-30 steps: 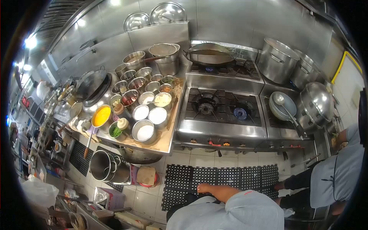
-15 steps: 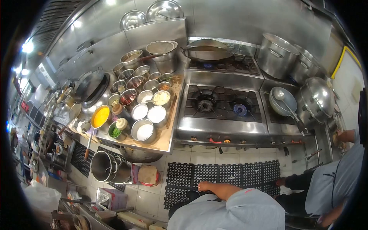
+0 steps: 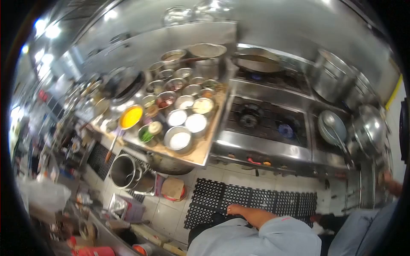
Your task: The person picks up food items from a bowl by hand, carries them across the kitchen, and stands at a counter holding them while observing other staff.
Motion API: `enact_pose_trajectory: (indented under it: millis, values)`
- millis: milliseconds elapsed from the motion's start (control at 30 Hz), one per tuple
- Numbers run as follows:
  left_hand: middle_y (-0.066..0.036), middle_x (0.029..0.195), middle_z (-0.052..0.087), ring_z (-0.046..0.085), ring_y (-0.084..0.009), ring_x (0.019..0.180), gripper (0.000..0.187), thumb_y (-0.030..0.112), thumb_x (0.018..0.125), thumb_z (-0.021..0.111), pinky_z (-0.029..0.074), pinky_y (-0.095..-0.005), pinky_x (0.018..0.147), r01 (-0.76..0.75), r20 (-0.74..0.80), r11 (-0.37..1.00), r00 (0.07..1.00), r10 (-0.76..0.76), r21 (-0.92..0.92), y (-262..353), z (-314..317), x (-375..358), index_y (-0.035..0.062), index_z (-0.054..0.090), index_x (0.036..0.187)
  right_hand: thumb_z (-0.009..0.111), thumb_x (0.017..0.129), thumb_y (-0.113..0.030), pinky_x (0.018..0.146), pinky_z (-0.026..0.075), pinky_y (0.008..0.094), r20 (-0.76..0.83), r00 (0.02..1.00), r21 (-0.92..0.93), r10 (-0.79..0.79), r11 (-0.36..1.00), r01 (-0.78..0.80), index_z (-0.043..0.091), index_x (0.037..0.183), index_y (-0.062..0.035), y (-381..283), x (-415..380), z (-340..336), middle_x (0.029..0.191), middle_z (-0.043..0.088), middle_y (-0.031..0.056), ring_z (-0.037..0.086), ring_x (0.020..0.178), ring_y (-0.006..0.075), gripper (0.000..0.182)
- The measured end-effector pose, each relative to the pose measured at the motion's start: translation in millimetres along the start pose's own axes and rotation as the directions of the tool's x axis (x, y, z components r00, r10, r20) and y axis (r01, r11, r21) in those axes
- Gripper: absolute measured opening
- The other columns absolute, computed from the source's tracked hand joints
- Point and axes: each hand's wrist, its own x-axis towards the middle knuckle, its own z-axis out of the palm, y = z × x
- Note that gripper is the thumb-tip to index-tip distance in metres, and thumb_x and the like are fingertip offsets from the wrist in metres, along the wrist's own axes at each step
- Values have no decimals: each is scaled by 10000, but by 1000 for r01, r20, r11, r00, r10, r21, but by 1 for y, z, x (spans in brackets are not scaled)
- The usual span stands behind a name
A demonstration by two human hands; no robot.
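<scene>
My right hand (image 3: 234, 209) shows at the bottom middle, at the end of a bent forearm and in front of my grey shirt, above the black rubber mat (image 3: 252, 197). Its fingers are small and blurred, so their pose and anything in them cannot be made out. My left hand is out of view. Beyond the mat stands the steel gas stove (image 3: 265, 147); its front right burner (image 3: 287, 131) has a blue flame. Left of the stove, a counter (image 3: 200, 157) carries several metal containers, a pan of orange-yellow liquid (image 3: 131, 116) and a container of chopped greens (image 3: 146, 135).
At the right edge a co-worker's hand (image 3: 389, 183) is near metal rails. A wok (image 3: 258, 62) and tall pots (image 3: 332, 77) stand at the back. A ladle lies in a bowl (image 3: 333, 127) on the right. Deep pots (image 3: 124, 171) and a box (image 3: 174, 188) sit low left.
The view has turned, so the counter and stove appear farther right and tilted, with more blur. The co-worker is lower and closer to the right edge. My right hand has barely shifted.
</scene>
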Motion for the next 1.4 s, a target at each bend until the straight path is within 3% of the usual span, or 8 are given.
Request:
enact_pose_trajectory:
  millis: [33, 67, 100, 133, 167, 433, 700, 1400]
  values:
    - [-59, 691, 549, 497, -227, 569, 318, 368, 848, 509, 426, -361, 524, 58, -1, 998, 998, -58, 24, -13, 55, 15, 54, 559, 856, 583, 751, -318, 562, 476, 335, -7, 953, -165, -303, 940, 298, 645, 798, -111, 32, 38, 22, 654, 633, 47, 589, 570, 175, 221]
    - [-58, 609, 489, 443, -230, 474, 265, 288, 849, 486, 415, -372, 477, 149, -24, 878, 983, -179, -455, -27, 108, 27, 58, 489, 718, 584, 758, -323, 559, 471, 329, -13, 816, -345, -577, 769, 538, 638, 811, -108, 75, 87, 53, 675, 640, 52, 588, 573, 174, 228]
    - [-58, 527, 430, 388, -233, 379, 310, 207, 849, 463, 403, -382, 429, 156, -29, 547, 949, -315, -822, -32, 96, -5, 62, 420, 579, 589, 762, -322, 561, 466, 319, 33, 924, -191, -381, 905, 380, 637, 827, -106, 39, 45, 26, 681, 640, 51, 587, 585, 166, 230]
    - [-41, 520, 417, 382, -182, 380, 260, 172, 841, 458, 371, -337, 381, 197, 12, 530, 944, -331, -825, -35, 99, -11, 82, 420, 599, 594, 766, -320, 563, 461, 308, 77, 983, -62, -165, 984, 170, 637, 843, -105, -1, -3, -4, 688, 640, 50, 586, 598, 159, 232]
    - [15, 605, 388, 386, -94, 425, 111, 104, 796, 477, 284, -218, 313, 490, 517, -203, 677, -524, -848, 13, 28, 4, 132, 394, 727, 586, 779, -328, 553, 458, 302, 32, 964, -20, -265, 964, 266, 644, 839, -101, -3, -3, -3, 679, 636, 48, 581, 593, 151, 242]
    - [-64, 539, 477, 419, -130, 348, 227, 220, 842, 452, 338, -253, 309, 567, 528, -152, 590, -611, -810, 33, -12, 20, 48, 463, 696, 633, 790, -269, 526, 451, 249, 126, 990, 164, 67, 983, -87, 667, 839, -64, -23, -12, -14, 685, 639, 23, 571, 583, 108, 214]
    - [-67, 551, 499, 442, -125, 353, 262, 236, 848, 456, 375, -253, 320, 598, 555, -158, 569, -607, -786, 33, -14, 19, 45, 469, 669, 583, 799, -185, 479, 446, 230, 177, 984, 374, -31, 927, -38, 638, 793, -24, -15, 8, -16, 656, 620, 40, 555, 542, 110, 170]
    - [-75, 551, 518, 453, -137, 369, 269, 273, 850, 500, 356, -255, 326, 646, 712, -333, 507, -486, -687, 52, -35, 46, 59, 486, 689, 550, 807, -233, 541, 453, 286, 162, 984, -56, 73, 996, -65, 656, 827, -52, -108, 51, -47, 710, 638, 54, 573, 586, 136, 211]
